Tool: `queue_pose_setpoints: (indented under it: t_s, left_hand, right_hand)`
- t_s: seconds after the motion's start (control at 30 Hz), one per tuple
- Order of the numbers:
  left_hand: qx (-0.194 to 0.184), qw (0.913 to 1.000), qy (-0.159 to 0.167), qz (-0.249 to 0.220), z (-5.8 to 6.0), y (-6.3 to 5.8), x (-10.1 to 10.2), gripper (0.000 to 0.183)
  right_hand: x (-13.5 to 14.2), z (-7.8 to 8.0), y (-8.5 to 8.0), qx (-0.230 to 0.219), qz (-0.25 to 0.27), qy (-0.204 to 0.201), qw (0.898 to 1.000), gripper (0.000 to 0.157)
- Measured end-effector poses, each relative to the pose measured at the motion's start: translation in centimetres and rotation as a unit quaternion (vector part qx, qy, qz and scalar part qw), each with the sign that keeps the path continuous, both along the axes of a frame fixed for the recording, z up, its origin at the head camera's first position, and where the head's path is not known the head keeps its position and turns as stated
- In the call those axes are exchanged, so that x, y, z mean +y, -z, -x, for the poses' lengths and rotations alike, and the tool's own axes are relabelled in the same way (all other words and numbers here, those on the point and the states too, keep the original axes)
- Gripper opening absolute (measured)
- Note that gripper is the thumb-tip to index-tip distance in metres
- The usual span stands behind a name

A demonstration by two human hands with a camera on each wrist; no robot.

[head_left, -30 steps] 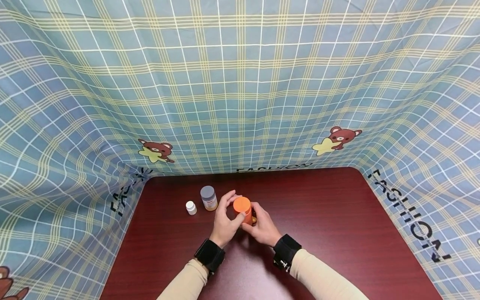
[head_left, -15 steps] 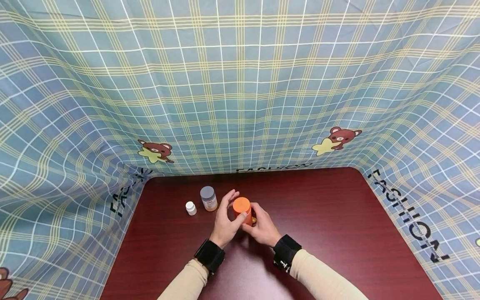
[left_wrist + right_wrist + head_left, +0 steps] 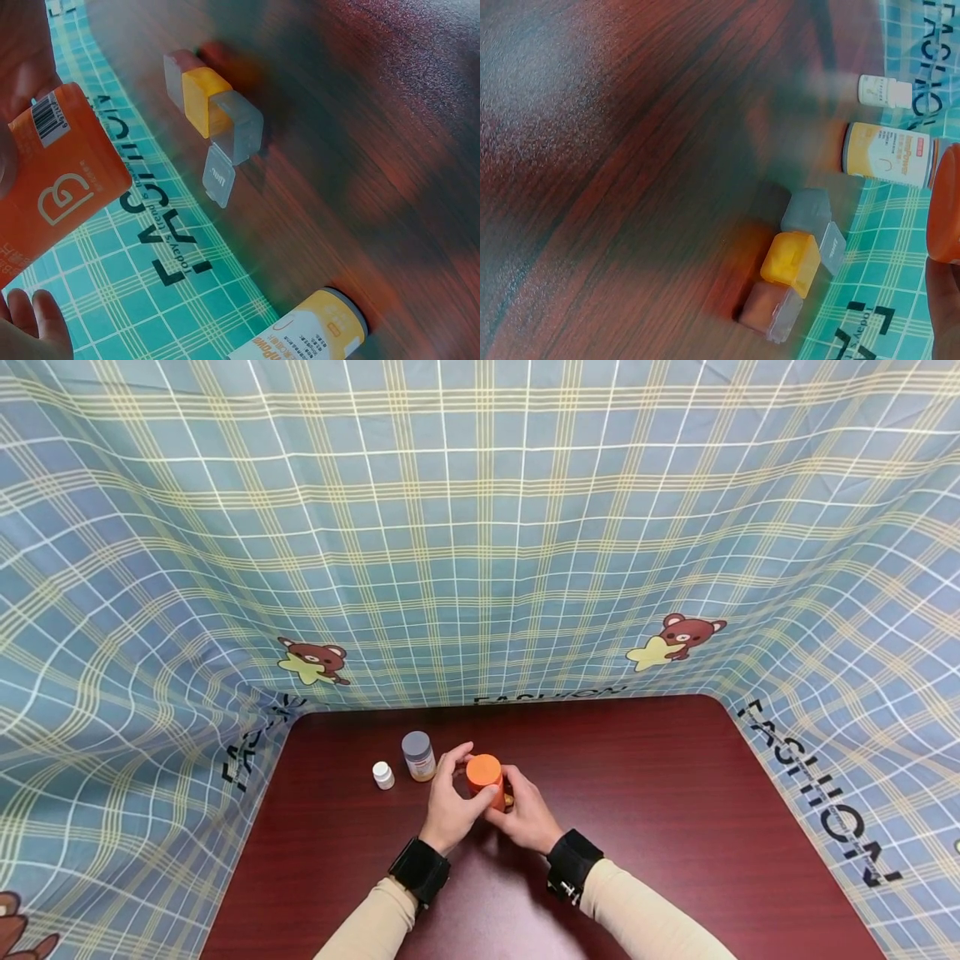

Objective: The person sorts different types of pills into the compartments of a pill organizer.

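Note:
An orange bottle (image 3: pixel 484 770) stands upright between both hands in the head view. My left hand (image 3: pixel 448 814) has its thumb against the bottle's front near the top, with fingers curved around the far side. Lower down, my right hand (image 3: pixel 531 818) grips the bottle from the right. Printed lettering and a barcode show on the orange bottle (image 3: pixel 64 187) in the left wrist view. Beneath the hands sits a small pill box (image 3: pixel 206 105) with a clear, a yellow and a reddish compartment. The clear compartment's lid (image 3: pixel 219 176) hangs open. Most of this box is hidden in the head view.
Left of the hands, a supplement bottle (image 3: pixel 418 755) with a grey cap and a small white bottle (image 3: pixel 383 776) stand on the dark red table (image 3: pixel 637 793). A plaid curtain (image 3: pixel 480 568) encloses the table's back and sides.
The left hand's fingers have drawn in a little toward the bottle's top. The right hand and the bottle stay in place.

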State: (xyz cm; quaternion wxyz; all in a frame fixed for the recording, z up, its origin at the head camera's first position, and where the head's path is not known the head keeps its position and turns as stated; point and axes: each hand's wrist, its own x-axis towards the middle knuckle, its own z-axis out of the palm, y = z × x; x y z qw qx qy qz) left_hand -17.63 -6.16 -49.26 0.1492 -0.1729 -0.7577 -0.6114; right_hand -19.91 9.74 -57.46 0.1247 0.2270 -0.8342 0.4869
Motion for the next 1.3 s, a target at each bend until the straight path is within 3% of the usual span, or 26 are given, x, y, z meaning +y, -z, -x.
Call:
queue_pose_setpoints:
  t_s: [0.17, 0.47, 0.73, 0.83, 1.07, 1.3]
  left_hand:
    - [-0.007, 0.9998, -0.015, 0.006, 0.03, 0.16, 0.17, 0.07]
    - [-0.015, 0.9977, 0.052, -0.042, 0.03, 0.27, -0.21, 0.062]
    - [-0.019, 0.9997, -0.005, -0.017, -0.09, 0.06, -0.07, 0.066]
    - [-0.016, 0.9998, 0.0, -0.011, -0.08, 0.04, -0.04, 0.069]
    - [0.0, 0.9986, 0.046, -0.026, -0.16, 0.2, -0.02, 0.066]
    - [-0.002, 1.0, 0.0, 0.002, -0.13, -0.01, 0.39, 0.069]
  right_hand:
    - [0.04, -0.06, -0.06, -0.003, 0.007, -0.005, 1.0, 0.055]
    - [0.09, -0.14, 0.15, -0.018, 0.013, -0.003, 1.0, 0.058]
    - [0.0, -0.11, 0.06, -0.012, 0.002, 0.001, 1.0, 0.057]
    - [0.04, -0.13, 0.05, -0.009, 0.003, -0.002, 1.0, 0.057]
    - [0.26, -0.19, 0.01, -0.005, 0.002, -0.002, 1.0, 0.058]
    - [0.47, -0.19, 0.0, -0.009, -0.001, 0.001, 1.0, 0.057]
